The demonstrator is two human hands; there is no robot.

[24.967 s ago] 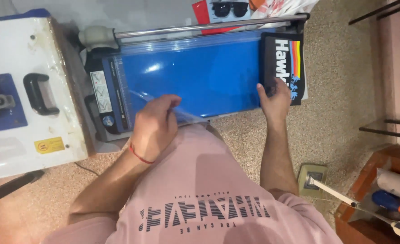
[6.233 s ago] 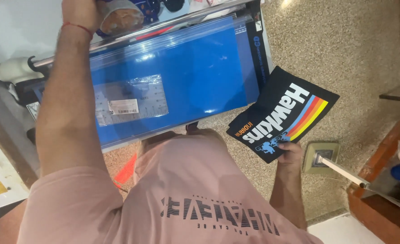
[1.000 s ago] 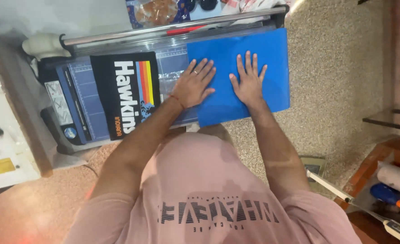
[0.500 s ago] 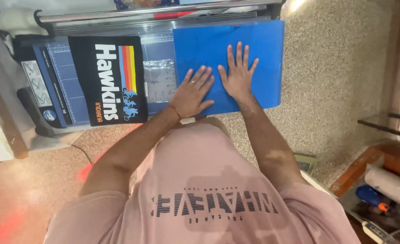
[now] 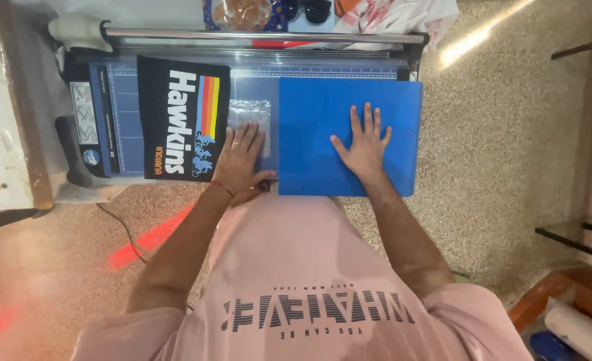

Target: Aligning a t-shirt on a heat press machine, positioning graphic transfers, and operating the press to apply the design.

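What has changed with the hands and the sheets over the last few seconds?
About six seconds ago the right hand held the black printed sheet out over the floor; it has since let go, and the sheet now lies on the left of the cutter bed. The left hand, then reaching up, came down flat beside it. The right hand now presses on a blue sheet. In the last second both hands stayed flat.

Bright, even indoor light fills the view and focus is sharp across the middle. A hard streak of glare cuts the floor (image 5: 483, 37) well beyond the right hand's fingers (image 5: 366, 117). A red glow smears the floor near the left elbow. Shadows stay soft; the edges bend slightly.
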